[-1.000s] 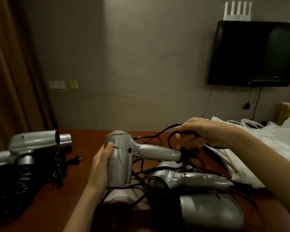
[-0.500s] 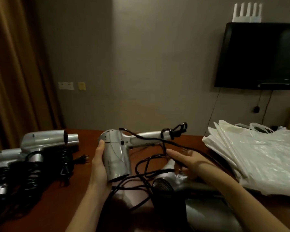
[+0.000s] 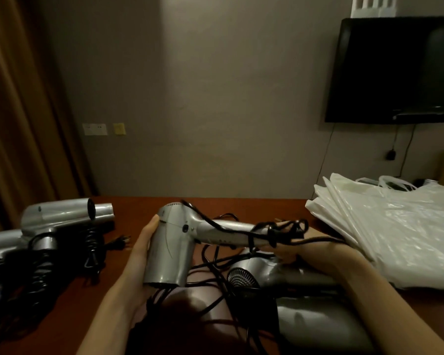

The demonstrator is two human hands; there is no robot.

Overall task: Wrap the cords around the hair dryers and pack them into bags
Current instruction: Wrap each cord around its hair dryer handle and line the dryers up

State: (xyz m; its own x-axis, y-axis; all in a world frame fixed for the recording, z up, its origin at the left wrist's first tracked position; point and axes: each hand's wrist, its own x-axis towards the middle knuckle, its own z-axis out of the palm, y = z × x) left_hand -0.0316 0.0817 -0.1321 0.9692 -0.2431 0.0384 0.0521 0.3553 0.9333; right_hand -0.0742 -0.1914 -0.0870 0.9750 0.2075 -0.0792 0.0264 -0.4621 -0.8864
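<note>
The left hand (image 3: 141,254) is raised above the table on a bare forearm, fingers curled around the barrel of a dryer (image 3: 172,249), thumb lying along its near side. The right hand (image 3: 305,248) reaches in from the right, palm turned up beneath the dryer's handle, gripping the cord (image 3: 280,230) bunched there.

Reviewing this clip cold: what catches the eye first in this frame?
The silver hair dryer held up at centre, barrel gripped by the left hand, its black cord looping round the handle toward the right hand. To the right lies a stack of white plastic bags; at far left, silver dryers with coiled cords rest on the reddish-brown table.
</note>
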